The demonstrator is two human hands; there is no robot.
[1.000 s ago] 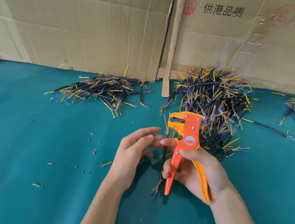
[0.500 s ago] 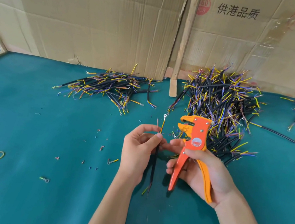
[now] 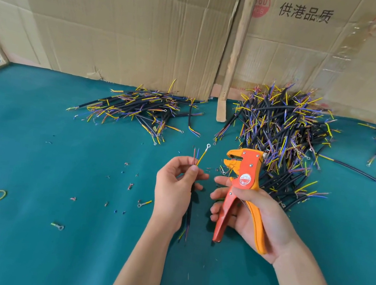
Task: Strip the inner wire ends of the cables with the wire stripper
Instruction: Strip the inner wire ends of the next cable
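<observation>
- Left hand (image 3: pixel 174 188) pinches one black cable (image 3: pixel 188 212) upright, thumb and fingers curled round it; its thin inner wires (image 3: pixel 201 155) fan out on top, the yellow one ending in a ring terminal.
- Right hand (image 3: pixel 256 214) is wrapped round the handles of the orange wire stripper (image 3: pixel 240 186), just beside the cable, not touching it.
- Stripper's round red label is too small to read.
- Cardboard (image 3: pixel 315 51) behind says 供港品质.
- Cable piles (image 3: pixel 280 131) sit on the green table (image 3: pixel 23 240), no containers.

Orange wire stripper (image 3: pixel 243 172) w/ red handle, black cable (image 3: pixel 189 211) w/ yellow wire, teal table (image 3: pixel 47 243), brown cardboard (image 3: pixel 126 25).
</observation>
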